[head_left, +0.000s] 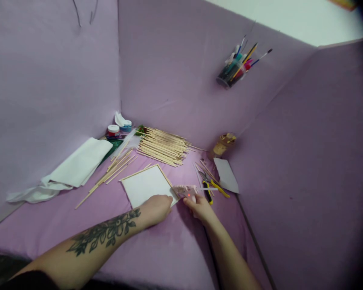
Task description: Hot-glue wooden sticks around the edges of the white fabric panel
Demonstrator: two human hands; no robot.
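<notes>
The board (143, 185) is showing white, the sticks (165, 147) straw-yellow, the cloth (157, 253) lilac; the glue gun (183, 191) is showing a red dot; dark flowers (115, 227) are patterning the left forearm (75, 266).

lilac walls (181, 72) | pink-covered table (151, 253) | upper right: pale surface (290, 18), perhaps ceiling | light dim, uneven

The bench (166, 257) has a pink-purple cloth (109, 207) with soft wrinkles. A flat white board (145, 185) lies on it, with thin sticks along its edges. Behind the board is a big pile of wooden sticks (165, 147), side by side. More loose sticks (115, 168) spread out to the left, near a folded white cloth (78, 163). Little jars (113, 130) sit in the back left corner. On the right are yellow-and-black pliers (220, 189) and, farther back, a brown pot (221, 147).
</notes>
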